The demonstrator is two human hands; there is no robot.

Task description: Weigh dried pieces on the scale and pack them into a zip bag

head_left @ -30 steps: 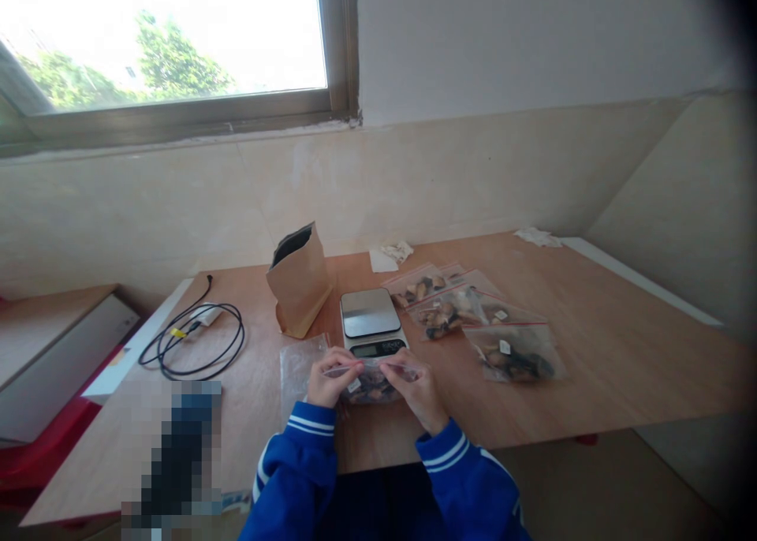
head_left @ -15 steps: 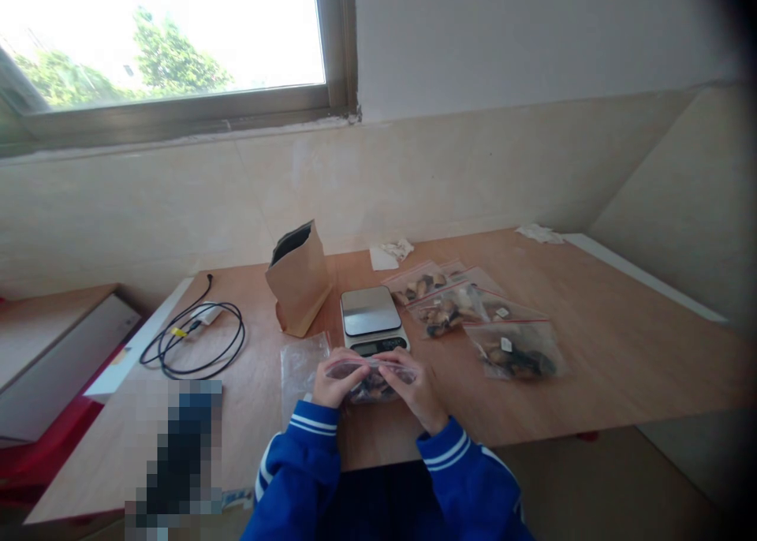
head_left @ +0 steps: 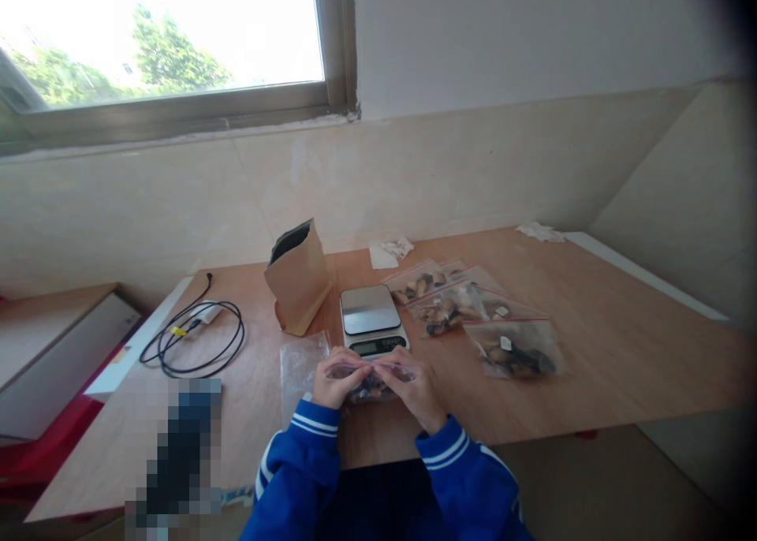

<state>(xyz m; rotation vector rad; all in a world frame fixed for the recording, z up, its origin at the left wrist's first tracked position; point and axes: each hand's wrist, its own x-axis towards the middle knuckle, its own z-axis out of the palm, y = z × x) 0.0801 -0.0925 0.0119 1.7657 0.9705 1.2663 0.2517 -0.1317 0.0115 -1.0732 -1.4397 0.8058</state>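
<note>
Both my hands pinch the top edge of a clear zip bag (head_left: 371,391) with dark and brown pieces inside. My left hand (head_left: 338,377) grips the left part of its rim, and my right hand (head_left: 411,383) grips it near the middle, thumbs almost touching. Just beyond the bag sits a kitchen scale (head_left: 371,311) with a bare metal plate; its display shows above my fingers. Beside my left hand an empty-looking clear bag (head_left: 299,367) lies flat. To the right rest several filled zip bags, the nearest bag (head_left: 514,350) bearing a small white label.
An open brown paper bag (head_left: 300,281) stands left of the scale. A coiled black cable (head_left: 236,344) with a white adapter lies farther left. Crumpled tissue (head_left: 397,248) is at the wall, with another tissue (head_left: 539,232) at the back right. A blurred-out dark object (head_left: 180,446) is at front left.
My right thumb and fingers have shifted slightly left along the bag's rim, closer to my left thumb. My left hand looks almost unmoved.
</note>
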